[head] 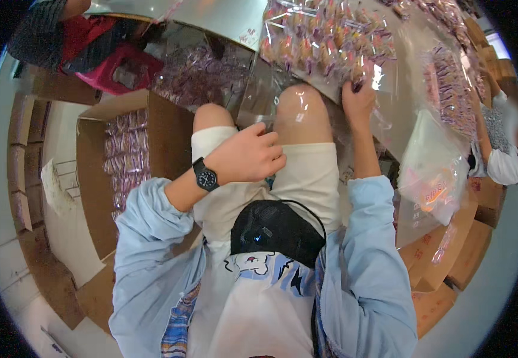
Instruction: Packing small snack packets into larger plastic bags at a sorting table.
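Note:
My left hand (252,154), with a black watch on the wrist, hovers over my lap with its fingers loosely curled. Clear plastic film (259,96) spreads just beyond it, across my knees; whether the fingers hold its edge is unclear. At the table's near edge, my right hand (359,100) has thumb and fingers around a wrapped packet (357,71) at the lower corner of a group. The other wrapped packets (321,36), in clear and purple film, lie in rows on the table. Part of the right fingers is hidden by shiny film.
An open carton (93,179) of packed packets stands on my left. Loose packets (200,71) lie beyond my knees, beside a pink plastic stool (124,69). Printed plastic bags (433,179) hang over the table's right side near cartons (433,264). Other people work at both sides.

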Tool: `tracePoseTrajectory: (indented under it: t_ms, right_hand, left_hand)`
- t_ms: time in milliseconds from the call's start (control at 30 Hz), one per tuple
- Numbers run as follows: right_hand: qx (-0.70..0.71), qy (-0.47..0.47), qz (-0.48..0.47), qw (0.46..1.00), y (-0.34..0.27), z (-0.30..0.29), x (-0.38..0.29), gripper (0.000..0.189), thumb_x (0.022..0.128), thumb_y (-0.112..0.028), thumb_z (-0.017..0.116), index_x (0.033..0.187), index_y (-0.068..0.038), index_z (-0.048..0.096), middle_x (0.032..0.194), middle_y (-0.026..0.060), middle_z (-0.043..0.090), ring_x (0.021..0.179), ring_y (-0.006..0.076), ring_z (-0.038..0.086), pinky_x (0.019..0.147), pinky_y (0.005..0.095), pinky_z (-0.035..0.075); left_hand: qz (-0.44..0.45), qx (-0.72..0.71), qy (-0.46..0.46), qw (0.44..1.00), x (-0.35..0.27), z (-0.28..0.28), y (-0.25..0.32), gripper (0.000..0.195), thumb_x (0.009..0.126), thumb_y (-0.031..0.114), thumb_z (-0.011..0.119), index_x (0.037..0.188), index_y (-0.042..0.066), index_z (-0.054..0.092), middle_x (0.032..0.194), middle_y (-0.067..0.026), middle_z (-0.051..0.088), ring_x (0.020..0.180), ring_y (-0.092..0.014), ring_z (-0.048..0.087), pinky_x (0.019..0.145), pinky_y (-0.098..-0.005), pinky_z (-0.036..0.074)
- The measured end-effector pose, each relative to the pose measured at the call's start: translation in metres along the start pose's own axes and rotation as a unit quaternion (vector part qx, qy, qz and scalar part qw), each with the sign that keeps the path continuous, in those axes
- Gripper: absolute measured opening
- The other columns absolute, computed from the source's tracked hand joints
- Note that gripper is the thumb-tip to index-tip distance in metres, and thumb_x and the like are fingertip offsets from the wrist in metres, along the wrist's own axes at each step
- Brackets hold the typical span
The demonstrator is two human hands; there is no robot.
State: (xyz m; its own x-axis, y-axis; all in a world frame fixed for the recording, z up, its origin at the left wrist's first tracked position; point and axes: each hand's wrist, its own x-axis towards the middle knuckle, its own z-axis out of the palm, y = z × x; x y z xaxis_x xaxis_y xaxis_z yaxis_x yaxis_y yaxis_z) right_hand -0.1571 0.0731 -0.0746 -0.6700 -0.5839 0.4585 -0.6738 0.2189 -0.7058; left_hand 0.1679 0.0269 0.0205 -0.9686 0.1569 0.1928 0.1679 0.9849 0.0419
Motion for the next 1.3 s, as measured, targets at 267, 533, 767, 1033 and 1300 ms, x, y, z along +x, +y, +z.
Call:
tracePoseTrajectory:
  t_ms: [267, 533, 767, 1033, 1300]
  right_hand:
    - [-0.071, -0.038, 0.049, 0.996, -0.01, -0.001, -0.006, 0.074, 0.084, -0.014, 0.067, 0.153, -0.006, 0.042, 0.128, 0.0273, 0.066, 0.114, 0.0428, 0.066, 0.102, 0.0469, 0.049]
    - [-0.056, -0.008, 0.002, 0.998, -0.006, 0.003, -0.004, 0.068, 0.084, -0.018, 0.069, 0.148, -0.004, 0.049, 0.128, 0.0257, 0.066, 0.112, 0.0415, 0.067, 0.099, 0.0459, 0.051]
    - [-0.044, -0.023, -0.014, 0.999, 0.011, 0.004, -0.003, 0.064, 0.085, -0.018, 0.072, 0.143, 0.0, 0.054, 0.134, 0.0231, 0.062, 0.12, 0.0368, 0.063, 0.103, 0.0417, 0.05]
    - [-0.111, -0.002, -0.086, 0.99, 0.016, -0.003, 0.001, 0.064, 0.081, -0.025, 0.078, 0.136, 0.001, 0.057, 0.126, 0.0246, 0.067, 0.118, 0.0415, 0.065, 0.103, 0.0448, 0.05]
    - [-0.107, 0.033, -0.089, 0.99, 0.014, 0.005, -0.006, 0.051, 0.088, -0.036, 0.074, 0.126, -0.003, 0.068, 0.124, 0.0214, 0.069, 0.113, 0.0382, 0.067, 0.101, 0.0447, 0.049]
  left_hand:
    - [0.088, -0.068, -0.08, 0.99, -0.022, 0.017, 0.027, 0.022, 0.08, 0.035, 0.068, 0.081, 0.016, 0.057, 0.082, 0.0018, 0.056, 0.087, -0.019, 0.056, 0.076, -0.0366, 0.045]
    - [0.132, -0.186, -0.197, 0.954, -0.089, 0.024, 0.013, 0.039, 0.088, 0.048, 0.065, 0.097, 0.01, 0.064, 0.098, -0.0032, 0.058, 0.098, -0.022, 0.056, 0.082, -0.0412, 0.045]
    - [0.125, -0.228, -0.238, 0.936, -0.105, 0.014, -0.006, 0.068, 0.085, 0.051, 0.067, 0.132, 0.002, 0.061, 0.132, -0.013, 0.061, 0.114, -0.027, 0.057, 0.094, -0.045, 0.045]
    - [0.137, -0.243, -0.187, 0.942, -0.125, 0.035, -0.019, 0.079, 0.082, 0.049, 0.066, 0.145, 0.003, 0.052, 0.153, -0.0168, 0.05, 0.141, -0.035, 0.046, 0.118, -0.0521, 0.036]
    - [0.144, -0.221, -0.115, 0.958, -0.145, 0.069, -0.014, 0.072, 0.088, 0.053, 0.048, 0.141, 0.006, 0.057, 0.153, -0.0181, 0.051, 0.143, -0.038, 0.047, 0.121, -0.056, 0.034]
